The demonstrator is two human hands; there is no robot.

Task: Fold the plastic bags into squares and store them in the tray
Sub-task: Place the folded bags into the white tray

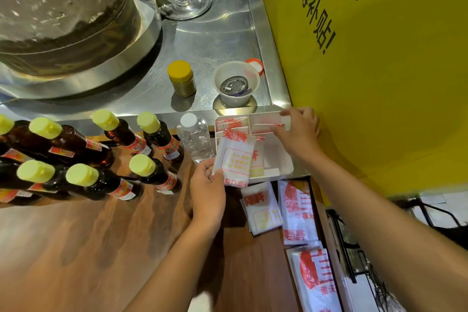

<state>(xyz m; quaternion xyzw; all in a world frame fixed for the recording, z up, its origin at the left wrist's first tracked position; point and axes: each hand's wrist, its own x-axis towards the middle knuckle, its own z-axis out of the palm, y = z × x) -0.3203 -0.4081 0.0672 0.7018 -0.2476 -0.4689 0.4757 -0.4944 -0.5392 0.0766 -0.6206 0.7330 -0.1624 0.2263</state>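
Currently in the storing step. Left hand (207, 185) grips a folded plastic bag (235, 159) by its lower left corner, holding it over the near left part of the white tray (287, 171). Right hand (298, 132) reaches into the tray's far right compartment, fingers curled and pinching a folded bag (267, 126) already seated there, apparently tidying it. Tray sits at the far right of the bench (101, 248), beside a clear water bottle (196, 138). Unfolded bags (296, 213) lie near the tray. Next move, by judgement: lower the held bag flat into a compartment without letting it unfold.
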